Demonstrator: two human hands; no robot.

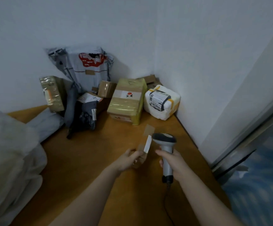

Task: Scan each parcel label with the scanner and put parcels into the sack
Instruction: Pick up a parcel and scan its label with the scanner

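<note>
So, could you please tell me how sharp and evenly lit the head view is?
Head view: dim, flat light with a bluish cast; wide-angle bending at the edges; soft throughout, with the small parcel in the left hand motion-blurred, the scanner in the right hand clearer, and the sack a hazy blur.

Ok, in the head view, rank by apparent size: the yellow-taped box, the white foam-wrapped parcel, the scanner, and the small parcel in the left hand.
1. yellow-taped box
2. white foam-wrapped parcel
3. scanner, though it is nearer the camera, so it is flattered
4. small parcel, held in the left hand
</note>
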